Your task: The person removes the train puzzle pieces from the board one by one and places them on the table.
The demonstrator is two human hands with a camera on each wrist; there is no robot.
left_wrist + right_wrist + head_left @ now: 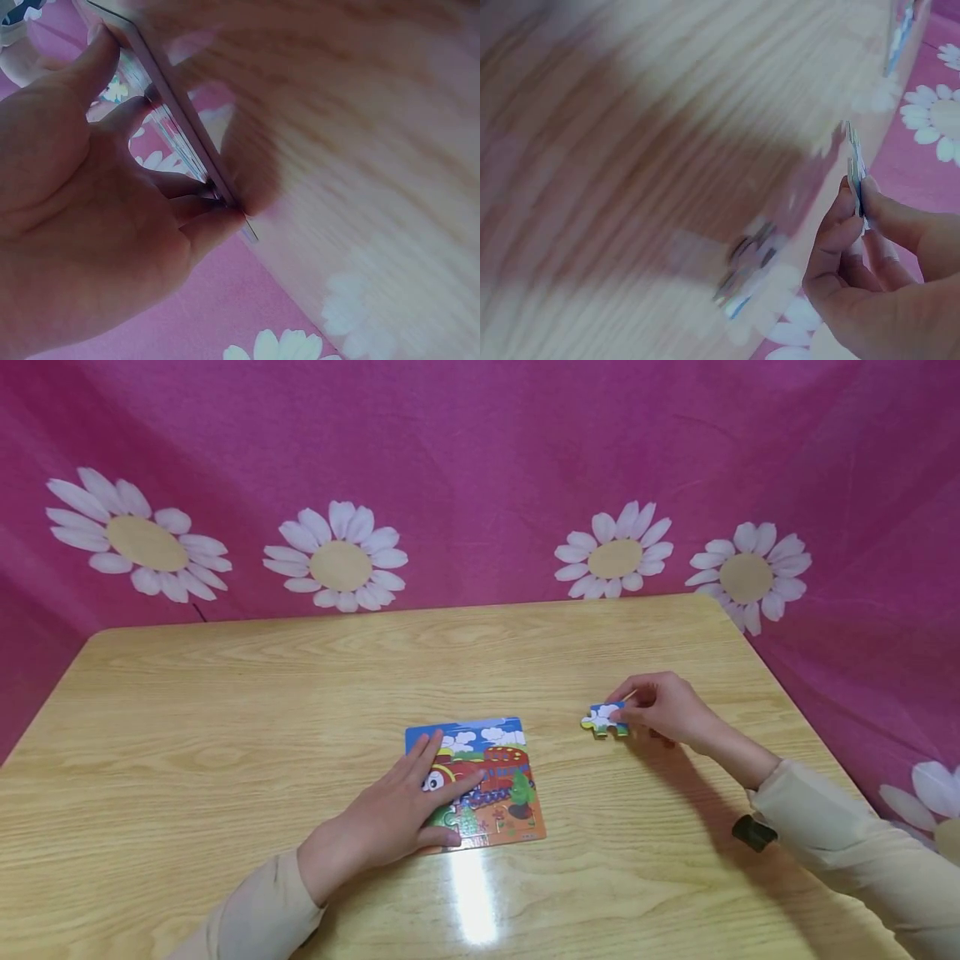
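My left hand [390,806] rests with spread fingers on the left part of a square jigsaw puzzle [498,777], which shows a red cartoon train under a blue sky. In the left wrist view, the fingertips lie along the edge of the puzzle board [176,105], and the thumb is by its near corner. To the right of the board, my right hand [671,714] pinches a jigsaw piece [603,720] with white cloud and blue sky between thumb and fingers. The right wrist view shows this piece [856,172] edge-on, held above the table.
Another jigsaw piece [746,270] lies on the table below the right hand, mostly hidden by it in the head view. The wooden table [225,735] is glossy. A pink cloth [480,468] with white daisies hangs behind it. Something small and dark [753,832] sits by the right sleeve.
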